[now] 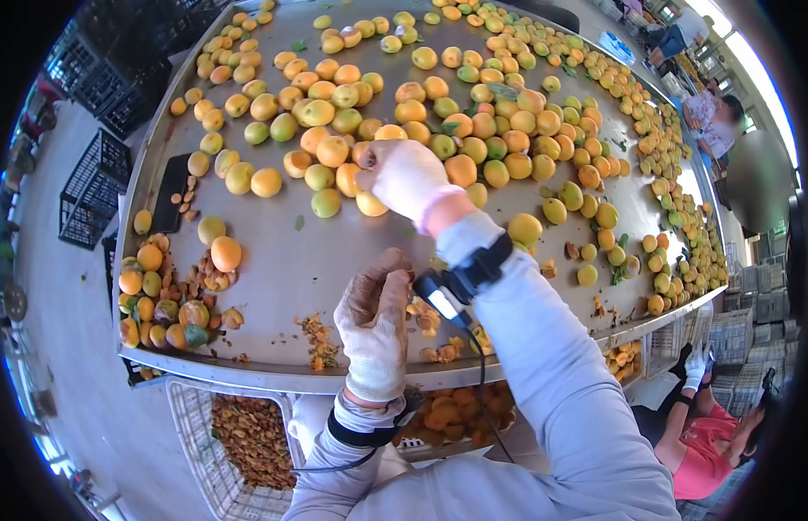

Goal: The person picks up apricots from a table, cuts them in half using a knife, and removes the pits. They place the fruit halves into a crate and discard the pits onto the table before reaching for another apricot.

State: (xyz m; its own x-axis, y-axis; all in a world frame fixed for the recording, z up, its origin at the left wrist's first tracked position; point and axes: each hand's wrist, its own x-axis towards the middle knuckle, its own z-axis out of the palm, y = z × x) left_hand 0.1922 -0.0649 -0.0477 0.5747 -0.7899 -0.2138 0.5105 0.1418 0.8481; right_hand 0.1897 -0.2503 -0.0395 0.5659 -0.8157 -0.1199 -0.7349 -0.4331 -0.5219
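My right hand [404,178], in a pale glove, reaches over the metal table [273,252] into a cluster of apricots [333,151]. Its fingers are bent at the fruit; what they touch or hold is hidden. My left hand [375,317], in a stained white glove, is nearer the front edge, fingers and thumb pressed together around something I cannot make out. Apricot halves [427,319] lie just right of it, and orange pulp scraps [317,340] lie to its left.
A crate of pits [256,438] and a container of apricot halves [456,412] stand below the front edge. Black crates [95,187] are on the left floor. A co-worker in red [708,443] is at the lower right; other people are at the upper right.
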